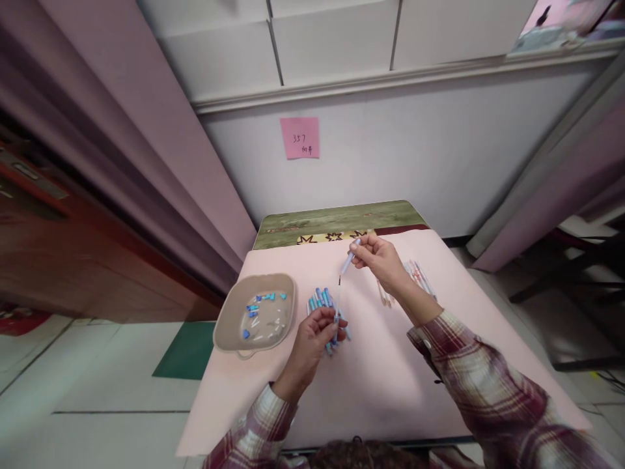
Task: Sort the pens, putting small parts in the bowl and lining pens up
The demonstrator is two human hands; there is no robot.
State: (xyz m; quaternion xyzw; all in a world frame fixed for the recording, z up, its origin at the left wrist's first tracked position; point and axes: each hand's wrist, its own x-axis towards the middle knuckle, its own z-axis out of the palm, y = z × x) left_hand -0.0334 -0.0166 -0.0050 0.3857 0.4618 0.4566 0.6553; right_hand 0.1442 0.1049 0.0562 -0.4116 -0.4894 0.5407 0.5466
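My left hand (319, 332) is closed around the lower end of a slim, clear pen refill (338, 296), which stands nearly upright with a dark tip on top. Pinched between the thumb and fingers of my right hand (374, 254) is a pale lavender pen barrel (348, 262), slanted so its lower end is close to the refill's tip. Whether the two touch is too small to tell. Under and beside my left hand lies a pile of blue and turquoise pen parts (321, 298), partly hidden by the fingers.
On the left of the pink-covered table (381, 404) sits a beige plastic basin (222, 332) holding several small blue pieces and clear bits. Thin pale sticks (383, 294) and whitish pens (420, 279) lie by my right forearm. A wall with a pink note (299, 138) rises behind.
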